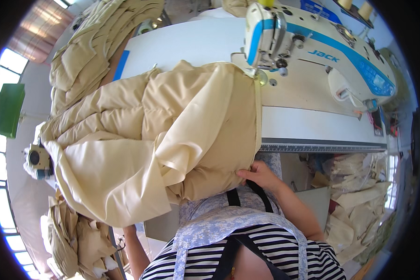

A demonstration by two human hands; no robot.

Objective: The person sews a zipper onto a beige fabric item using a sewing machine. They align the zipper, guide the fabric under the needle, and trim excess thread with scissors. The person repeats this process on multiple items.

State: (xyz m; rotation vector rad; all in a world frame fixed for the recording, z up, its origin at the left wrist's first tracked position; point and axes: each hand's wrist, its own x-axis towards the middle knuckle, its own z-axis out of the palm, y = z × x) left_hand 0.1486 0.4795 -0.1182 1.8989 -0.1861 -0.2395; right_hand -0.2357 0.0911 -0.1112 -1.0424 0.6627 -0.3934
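A beige quilted garment with loose pale lining is spread from the table over my lap. A zipper tape runs down its right edge, and its upper corner lies at the needle area of a white-and-blue sewing machine. My right hand pinches the garment's lower right edge beside the zipper. My left hand is low at the left, beneath the hanging lining, its fingers mostly hidden.
Beige quilted pieces are piled on the far left. Fabric bundles lie below at left and right. A ruler strip lines the white table's front edge. Another machine part shows at left.
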